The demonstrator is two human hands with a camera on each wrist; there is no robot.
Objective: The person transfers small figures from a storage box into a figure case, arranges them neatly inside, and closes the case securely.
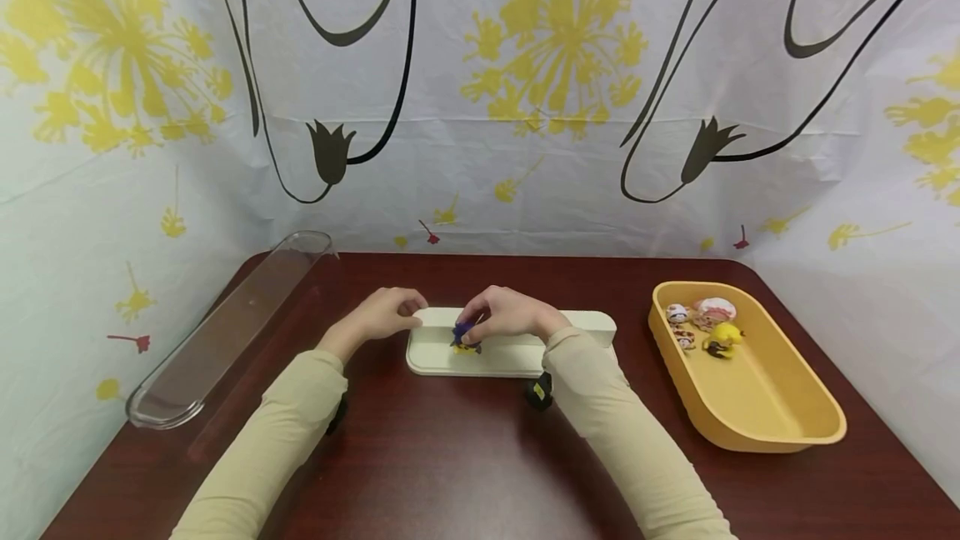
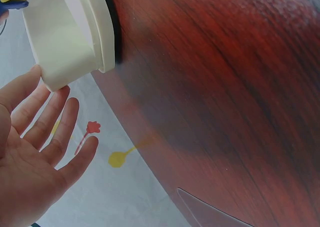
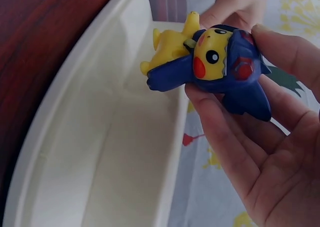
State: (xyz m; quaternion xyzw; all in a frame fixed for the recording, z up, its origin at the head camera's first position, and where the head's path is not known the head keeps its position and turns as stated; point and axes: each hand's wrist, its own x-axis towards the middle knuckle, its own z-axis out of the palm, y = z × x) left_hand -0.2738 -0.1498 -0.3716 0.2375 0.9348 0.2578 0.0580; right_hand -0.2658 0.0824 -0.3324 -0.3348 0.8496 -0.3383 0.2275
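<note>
My right hand (image 1: 506,312) pinches a small yellow Pikachu figure (image 3: 215,57) in a blue hood and cape. Thumb and fingers are on the hood, and the figure's yellow feet point toward the stepped, cream-coloured display stand (image 1: 465,363). In the head view the figure overlaps the stand's left part. At the stand's left end is my left hand (image 1: 386,312), its fingers fairly straight. The thumb and fingertips (image 2: 61,93) touch the end corner of the stand in the left wrist view.
On the right stands a yellow tray (image 1: 772,407) with several small figures at its far end, one of them a yellow figure (image 1: 723,338). A long clear plastic cover (image 1: 232,327) lies along the table's left edge. Patterned white cloth (image 1: 450,157) hangs behind.
</note>
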